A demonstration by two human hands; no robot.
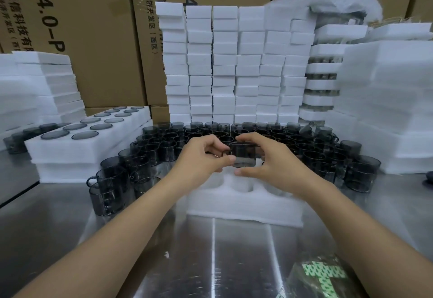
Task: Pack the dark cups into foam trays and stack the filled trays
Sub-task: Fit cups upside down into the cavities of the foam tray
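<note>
One dark glass cup [243,154] is held upright between both hands, just above a white foam tray [243,206] with round holes that lies on the steel table. My left hand [201,157] pinches the cup's handle side. My right hand [269,157] curls round the cup from the right and over its rim. Several more dark cups [293,143] stand crowded behind the tray, and others [112,185] stand to its left.
A filled foam tray [70,150] with dark discs showing in its holes sits on another tray at the left. Tall stacks of white foam blocks [234,63] rise behind the cups, more foam stacks [386,110] stand at right, and cardboard boxes [93,39] stand behind them.
</note>
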